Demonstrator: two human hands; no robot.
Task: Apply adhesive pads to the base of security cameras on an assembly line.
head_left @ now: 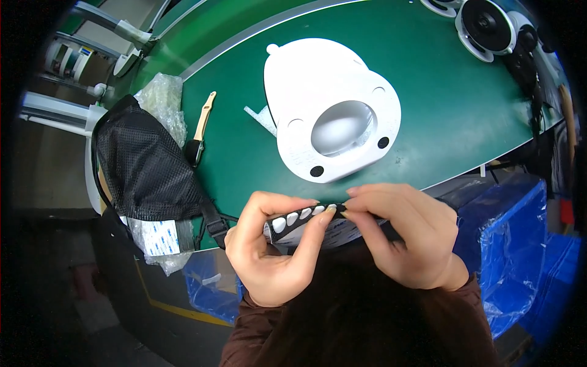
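Near the table's front edge, my left hand (269,257) is closed on a thin black strip (298,216) with a row of white oval spots along it. The strip is pinched between its thumb and forefinger. My right hand (406,235) pinches at the strip's right end; whether something small is between its fingertips I cannot make out. Under the strip a silvery, shiny surface shows in part. Just beyond my hands lies a white rounded plastic housing (293,147) with a large oval opening. Two black round dots sit on its near face, and two plain round recesses farther back.
The housing rests on a green table (440,116). At left are a black mesh bag (147,165), bubble wrap (165,101) and a tan-strapped, watch-like thing (205,119). White round devices with black faces (486,25) stand far right. A blue plastic-covered bin (510,251) is at lower right.
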